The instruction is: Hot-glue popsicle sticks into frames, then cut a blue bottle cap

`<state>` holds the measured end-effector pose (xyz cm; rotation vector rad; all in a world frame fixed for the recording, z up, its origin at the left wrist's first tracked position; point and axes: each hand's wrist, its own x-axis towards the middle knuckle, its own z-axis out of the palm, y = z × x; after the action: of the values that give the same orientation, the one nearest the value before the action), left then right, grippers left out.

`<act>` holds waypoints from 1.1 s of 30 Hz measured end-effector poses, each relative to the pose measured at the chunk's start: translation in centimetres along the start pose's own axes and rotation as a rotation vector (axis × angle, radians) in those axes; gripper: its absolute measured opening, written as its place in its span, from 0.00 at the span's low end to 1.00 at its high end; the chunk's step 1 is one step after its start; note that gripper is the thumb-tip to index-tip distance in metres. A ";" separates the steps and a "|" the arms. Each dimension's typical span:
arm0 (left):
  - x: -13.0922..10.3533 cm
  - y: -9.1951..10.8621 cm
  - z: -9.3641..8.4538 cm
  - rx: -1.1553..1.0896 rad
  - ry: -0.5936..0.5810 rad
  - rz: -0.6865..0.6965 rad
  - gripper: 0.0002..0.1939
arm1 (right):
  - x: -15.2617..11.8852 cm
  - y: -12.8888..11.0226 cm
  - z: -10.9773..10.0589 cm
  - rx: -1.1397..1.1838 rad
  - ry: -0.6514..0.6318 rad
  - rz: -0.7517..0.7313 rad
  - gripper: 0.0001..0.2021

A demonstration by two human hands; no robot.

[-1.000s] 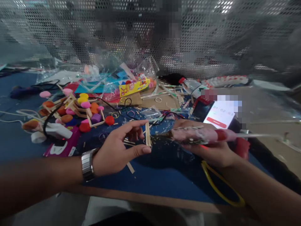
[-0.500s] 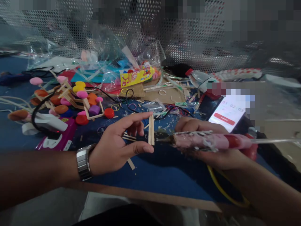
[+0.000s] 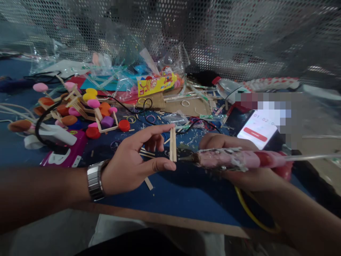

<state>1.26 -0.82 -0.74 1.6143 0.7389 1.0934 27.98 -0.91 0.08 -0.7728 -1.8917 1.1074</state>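
Short wooden sticks pinched at both ends by the left hand, held above a blue table, pink glue gun gripped in the right hand, its dark nozzle pointed at the sticks.

- A grey perforated screen stands behind the desk and fills the upper part of the view, its rows of small round holes spanning nearly the whole width.
- Blurred dark and pale shapes show through the holes, too indistinct to name.
- Light comes through as bright specks, notably at the far right; elsewhere the room is dim.
- The desk has a dark blue top, with a broad shadow across its near middle.
- A brown strip runs along its front edge.
- Below that, at the lower left, lies grey floor.
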 end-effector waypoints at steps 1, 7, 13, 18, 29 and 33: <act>0.0 0.0 0.0 -0.001 0.001 0.000 0.31 | 0.0 0.0 0.0 -0.006 0.000 0.003 0.06; 0.0 0.1 0.0 0.013 -0.006 0.008 0.31 | -0.4 0.3 0.1 0.018 0.004 0.060 0.08; 0.0 0.0 -0.1 0.025 -0.007 0.011 0.32 | -0.6 0.1 0.0 0.026 -0.015 0.071 0.08; 0.0 0.0 -0.1 0.035 -0.005 0.011 0.32 | -0.5 -0.1 0.0 0.004 -0.025 0.076 0.09; 0.1 0.1 0.0 0.047 -0.018 0.016 0.32 | -0.5 0.3 -0.1 -0.029 -0.026 0.036 0.13; 0.1 0.0 0.0 0.036 -0.014 0.022 0.32 | -0.5 0.0 0.1 -0.032 -0.022 0.099 0.13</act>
<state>1.28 -0.78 -0.73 1.6620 0.7369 1.0889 28.15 -1.32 -0.10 -0.8834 -1.9109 1.1531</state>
